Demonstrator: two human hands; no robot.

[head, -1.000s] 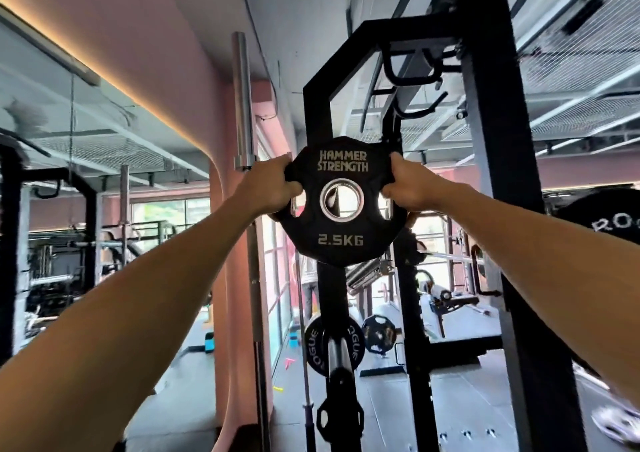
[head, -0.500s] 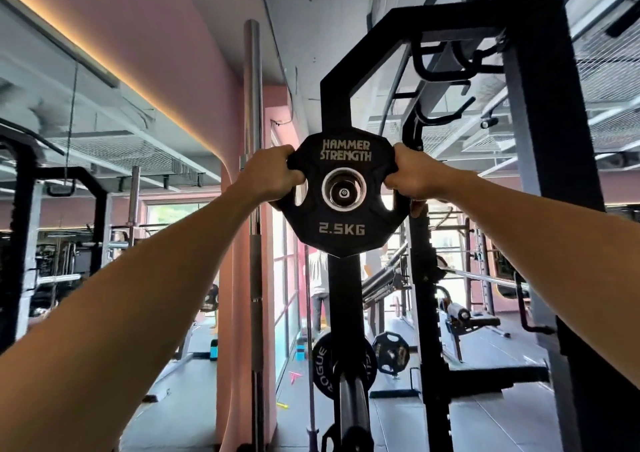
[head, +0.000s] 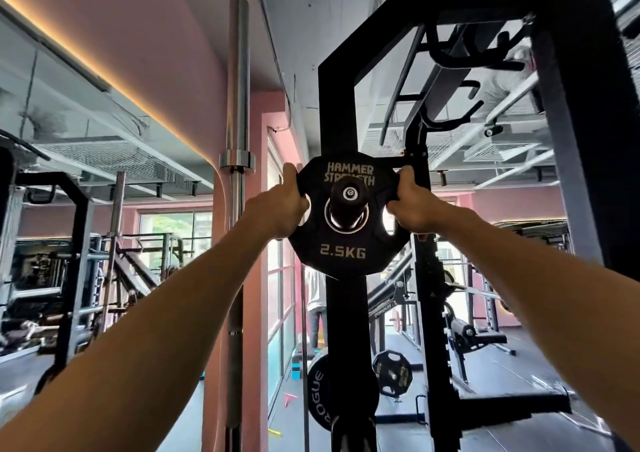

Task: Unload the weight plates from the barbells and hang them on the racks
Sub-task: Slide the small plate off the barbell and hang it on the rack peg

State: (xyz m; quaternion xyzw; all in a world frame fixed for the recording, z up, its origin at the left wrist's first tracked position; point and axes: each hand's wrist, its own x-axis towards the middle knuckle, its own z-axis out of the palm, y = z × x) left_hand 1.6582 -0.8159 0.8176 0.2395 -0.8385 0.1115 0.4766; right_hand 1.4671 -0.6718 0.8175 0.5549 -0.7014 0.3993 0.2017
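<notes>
Left hand (head: 277, 210), right hand (head: 417, 209): fingers clamped on 2.5 kg plate (head: 346, 243), threaded over rack peg (head: 348, 195). Risk: early release, plate slides off.

The storage peg (head: 348, 194) hides part of your plate (head: 346, 240) lettering; your fingertips are concealed behind its rim.

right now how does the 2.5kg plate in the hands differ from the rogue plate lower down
The 2.5KG plate sits high on the rack, its hole over a storage peg; the ROGUE plate hangs near the floor. The left hand and right hand each hold the 2.5KG plate in a shut grip; nothing touches the ROGUE plate. The 2.5KG plate reads HAMMER STRENGTH and has cut-out handles; the ROGUE plate's rim looks plain. Both are black with pale lettering.
</notes>
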